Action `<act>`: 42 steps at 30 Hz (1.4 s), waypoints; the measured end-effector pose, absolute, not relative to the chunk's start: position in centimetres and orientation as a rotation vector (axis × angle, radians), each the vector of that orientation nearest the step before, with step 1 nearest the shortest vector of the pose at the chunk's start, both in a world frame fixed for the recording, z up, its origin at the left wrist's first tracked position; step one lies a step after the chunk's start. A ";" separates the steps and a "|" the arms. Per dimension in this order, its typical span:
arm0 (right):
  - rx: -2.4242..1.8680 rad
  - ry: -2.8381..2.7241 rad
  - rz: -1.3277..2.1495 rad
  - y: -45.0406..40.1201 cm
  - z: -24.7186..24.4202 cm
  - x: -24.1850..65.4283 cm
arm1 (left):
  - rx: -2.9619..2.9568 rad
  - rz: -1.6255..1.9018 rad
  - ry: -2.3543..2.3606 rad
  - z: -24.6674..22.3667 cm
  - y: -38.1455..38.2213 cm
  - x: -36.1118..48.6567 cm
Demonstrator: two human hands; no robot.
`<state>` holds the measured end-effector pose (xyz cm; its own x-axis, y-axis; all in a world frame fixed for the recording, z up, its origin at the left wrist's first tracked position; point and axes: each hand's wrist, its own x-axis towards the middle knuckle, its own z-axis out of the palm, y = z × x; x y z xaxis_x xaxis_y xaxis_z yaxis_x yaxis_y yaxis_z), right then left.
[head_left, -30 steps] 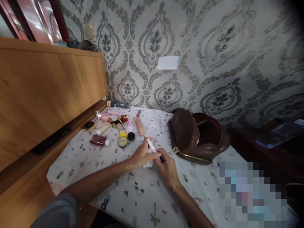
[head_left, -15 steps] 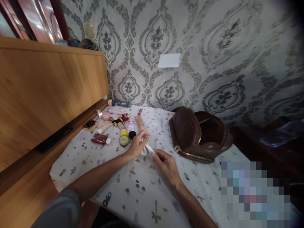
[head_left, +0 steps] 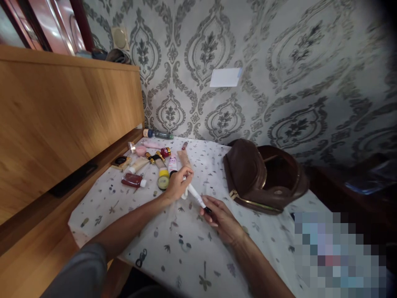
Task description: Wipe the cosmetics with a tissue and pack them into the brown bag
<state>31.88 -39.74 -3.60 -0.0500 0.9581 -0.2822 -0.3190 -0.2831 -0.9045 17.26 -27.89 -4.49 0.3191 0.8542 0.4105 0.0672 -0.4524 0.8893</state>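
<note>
My left hand (head_left: 177, 184) has its fingers curled around the upper end of a slim white tube with a black end (head_left: 194, 193), and a soft-looking white piece (head_left: 185, 193) shows just below those fingers. My right hand (head_left: 222, 218) pinches the tube's black end between thumb and fingers, so it slants between my hands above the white tablecloth with small grey plant prints (head_left: 173, 252). Just beyond my left fingers lies a flat, beige squeeze tube (head_left: 184, 158), partly hidden by them. Near that hand on its left side sits a round, pale-green-faced jar (head_left: 163, 182), close to a dark red, clear bottle with a white cap (head_left: 132, 180). A brown leather bag with a gold zip (head_left: 243, 176) stands open to my right.
</note>
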 end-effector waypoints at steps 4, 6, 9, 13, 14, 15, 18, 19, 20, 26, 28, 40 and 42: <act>-1.193 -0.788 1.469 -39.4 -3.8 32.0 | 1.636 1.254 0.832 -4.2 -27.3 17.2; -1.229 -0.826 1.366 -39.3 -4.2 32.0 | 1.542 1.246 0.829 -4.2 -27.3 17.3; -1.279 -0.991 1.173 -39.1 -4.6 31.7 | 1.374 1.210 0.813 -4.5 -27.4 17.8; -1.316 -1.170 1.010 -39.3 -4.7 31.4 | 1.142 1.162 0.744 -4.7 -27.9 18.6; -1.318 -1.188 1.003 -39.3 -4.8 31.3 | 1.094 1.140 0.714 -4.6 -28.2 18.8; -1.310 -1.195 1.008 -39.3 -4.9 31.3 | 1.056 1.112 0.682 -4.5 -28.6 19.0; -1.265 -1.160 1.048 -39.1 -5.5 31.3 | 1.018 0.982 0.596 -4.2 -30.1 19.3; -1.259 -1.138 1.051 -39.0 -5.7 31.4 | 1.021 0.912 0.575 -4.1 -30.7 19.4; -1.263 -1.119 1.045 -38.9 -6.0 31.4 | 1.030 0.837 0.565 -4.0 -31.2 19.4; -1.388 -1.176 1.035 -38.8 -6.2 32.4 | 1.132 0.756 0.650 -4.8 -32.0 19.2; -1.414 -1.195 0.991 -38.9 -5.6 33.1 | 1.196 0.790 0.690 -5.1 -31.6 19.1; -1.207 -1.136 0.817 -39.6 -2.6 35.3 | 1.976 0.493 0.564 -3.9 -33.1 19.0; -1.212 -1.155 0.831 -39.8 -2.4 35.4 | 2.021 0.519 0.567 -4.0 -33.0 19.1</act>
<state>35.37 -39.80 -2.37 0.2502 0.9435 0.2175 0.0931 0.2001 -0.9753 19.11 -33.00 -4.03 0.8032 0.5809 0.1321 0.1819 -0.4503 0.8741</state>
